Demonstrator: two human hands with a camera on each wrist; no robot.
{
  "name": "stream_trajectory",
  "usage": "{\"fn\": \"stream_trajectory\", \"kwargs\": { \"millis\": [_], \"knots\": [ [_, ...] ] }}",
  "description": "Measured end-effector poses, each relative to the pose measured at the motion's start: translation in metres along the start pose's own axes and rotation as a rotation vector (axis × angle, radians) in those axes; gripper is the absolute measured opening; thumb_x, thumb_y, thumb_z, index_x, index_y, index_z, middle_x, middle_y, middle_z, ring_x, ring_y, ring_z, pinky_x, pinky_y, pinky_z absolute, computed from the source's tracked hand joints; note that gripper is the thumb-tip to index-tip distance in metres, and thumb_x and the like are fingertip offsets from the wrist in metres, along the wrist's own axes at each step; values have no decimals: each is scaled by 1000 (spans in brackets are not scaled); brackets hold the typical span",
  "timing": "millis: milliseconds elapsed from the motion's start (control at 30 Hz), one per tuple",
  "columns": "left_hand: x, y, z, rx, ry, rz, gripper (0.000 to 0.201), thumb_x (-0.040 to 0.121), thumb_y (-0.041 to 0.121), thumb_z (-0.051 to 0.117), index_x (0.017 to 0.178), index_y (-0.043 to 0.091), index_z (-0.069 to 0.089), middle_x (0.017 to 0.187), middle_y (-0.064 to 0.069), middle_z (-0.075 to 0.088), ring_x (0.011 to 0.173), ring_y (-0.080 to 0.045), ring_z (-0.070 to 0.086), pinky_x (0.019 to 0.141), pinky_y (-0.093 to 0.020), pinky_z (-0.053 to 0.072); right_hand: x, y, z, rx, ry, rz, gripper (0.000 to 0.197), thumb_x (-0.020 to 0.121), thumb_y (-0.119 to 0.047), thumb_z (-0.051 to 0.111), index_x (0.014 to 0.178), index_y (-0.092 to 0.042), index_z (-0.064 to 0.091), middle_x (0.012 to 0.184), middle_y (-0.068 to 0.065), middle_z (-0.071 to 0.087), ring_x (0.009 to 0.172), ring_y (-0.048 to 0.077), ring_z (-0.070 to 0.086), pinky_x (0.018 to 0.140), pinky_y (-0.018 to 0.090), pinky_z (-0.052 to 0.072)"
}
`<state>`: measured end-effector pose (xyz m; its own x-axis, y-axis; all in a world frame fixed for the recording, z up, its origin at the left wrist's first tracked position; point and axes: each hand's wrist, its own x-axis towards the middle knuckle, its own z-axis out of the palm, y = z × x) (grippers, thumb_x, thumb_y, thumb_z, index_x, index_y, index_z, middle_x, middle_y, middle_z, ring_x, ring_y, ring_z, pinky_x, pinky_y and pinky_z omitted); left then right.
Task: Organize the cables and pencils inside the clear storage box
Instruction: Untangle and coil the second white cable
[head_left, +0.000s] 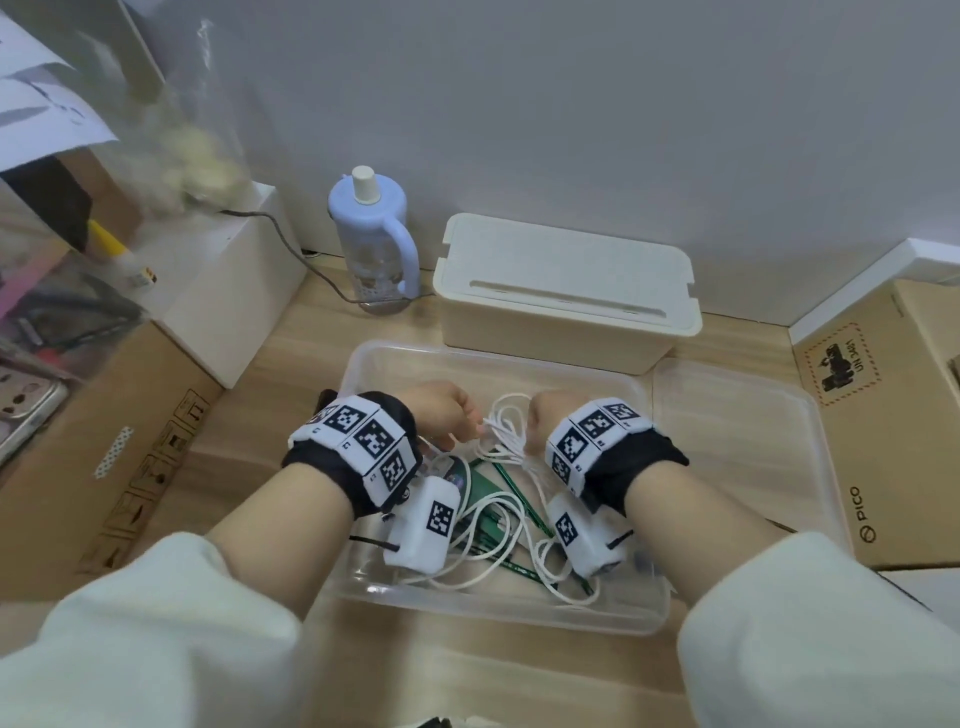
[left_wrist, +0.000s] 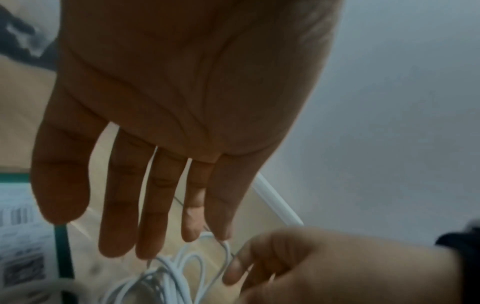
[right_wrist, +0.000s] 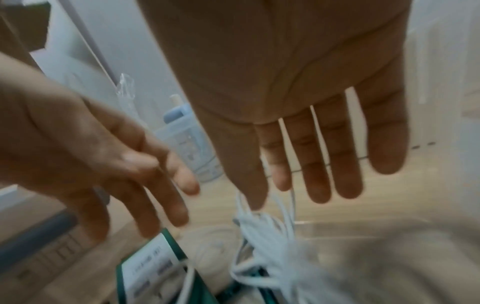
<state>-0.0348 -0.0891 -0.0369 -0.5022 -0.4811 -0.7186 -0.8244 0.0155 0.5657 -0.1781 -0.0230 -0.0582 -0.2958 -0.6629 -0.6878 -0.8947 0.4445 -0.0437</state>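
Both hands hover over a clear rectangular plastic storage box (head_left: 737, 519) that sits on a light wooden tabletop (head_left: 291, 338). The left hand (head_left: 441, 415) has straight, spread fingers; its thumb and forefinger tips touch a loop of thin white cable (head_left: 506, 434), though whether they pinch it is unclear in the blurred left wrist view. The right hand (head_left: 543, 418) also has its fingers extended and loose, with the thumb tip resting against the same bundle of coils (right_wrist: 262, 230). The cable hangs between the two hands and trails down into the box beneath the wrists. Under it lie dark green pencils (head_left: 524, 501) and a green-edged printed packet (right_wrist: 153, 265). Beyond the hands stand a cream lidded plastic box (head_left: 566, 291) and a pale blue bottle with a handle (head_left: 371, 239).
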Motion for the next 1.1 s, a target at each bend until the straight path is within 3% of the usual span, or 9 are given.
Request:
{"fn": "stream_trajectory", "kwargs": {
  "millis": [133, 267, 367, 433, 667, 767, 867, 1000, 1100],
  "knots": [
    [9, -1, 8, 154, -4, -7, 20, 86, 10, 61, 105, 11, 57, 82, 1, 56, 76, -13, 51, 57, -21, 40, -20, -7, -14, 206, 81, -104, 25, 81, -28, 63, 98, -10, 63, 86, 5, 61, 81, 21, 57, 71, 30, 44],
    [16, -8, 15, 463, -99, -43, 41, 83, 9, 64, 123, 9, 58, 120, -7, 63, 102, -20, 60, 81, -26, 48, -29, -8, -15, 360, 67, -169, 22, 83, -29, 61, 98, -13, 62, 93, 4, 65, 84, 20, 61, 75, 31, 48],
    [18, -14, 18, 581, -145, -36, 24, 74, 7, 68, 94, 18, 72, 88, 2, 70, 70, -14, 58, 66, -20, 46, -30, -7, -10, 444, 59, -190, 18, 82, -27, 63, 94, -14, 62, 90, 3, 64, 88, 22, 63, 78, 32, 49],
    [17, -12, 19, 586, -94, -6, 14, 79, 11, 65, 89, 14, 73, 70, 6, 63, 64, -14, 54, 65, -20, 44, -31, -8, -9, 481, 64, -192, 18, 82, -26, 62, 96, -15, 62, 89, 1, 62, 88, 21, 62, 73, 31, 46],
    [-28, 12, -23, -49, 96, 388, 12, 78, 9, 71, 72, 20, 68, 70, 5, 65, 68, -8, 57, 75, -28, 46, -56, -12, -15, 644, -13, -378, 47, 81, -31, 65, 123, -17, 50, 104, 0, 62, 89, 13, 59, 68, 24, 47],
    [-61, 26, -32, -391, 233, 580, 13, 82, 2, 64, 77, 14, 64, 66, -1, 58, 60, -9, 51, 63, -20, 44, -81, -21, -17, 883, -29, -511, 23, 93, -30, 47, 108, -17, 57, 83, 0, 67, 77, 12, 62, 69, 24, 49],
    [-80, 30, -32, -613, 237, 650, 9, 83, 7, 63, 82, 17, 64, 66, 6, 59, 58, -5, 54, 59, -16, 47, -98, -25, -29, 1060, 123, -584, 29, 96, -29, 38, 78, -18, 59, 59, -3, 63, 57, 11, 60, 61, 23, 48],
    [-93, 24, -22, -576, 148, 738, 27, 75, 24, 61, 103, 22, 61, 91, 6, 65, 80, -3, 62, 72, -16, 50, -119, -19, -46, 1259, 343, -632, 34, 96, -26, 38, 69, -15, 55, 44, -4, 54, 42, 9, 54, 47, 22, 44],
    [-101, 20, -12, -491, 20, 764, 36, 79, 23, 55, 114, 29, 56, 92, 8, 68, 82, -5, 63, 72, -15, 47, -131, -11, -55, 1344, 421, -668, 33, 96, -25, 38, 70, -14, 54, 41, -6, 49, 37, 9, 46, 43, 22, 38]
  ]
}}
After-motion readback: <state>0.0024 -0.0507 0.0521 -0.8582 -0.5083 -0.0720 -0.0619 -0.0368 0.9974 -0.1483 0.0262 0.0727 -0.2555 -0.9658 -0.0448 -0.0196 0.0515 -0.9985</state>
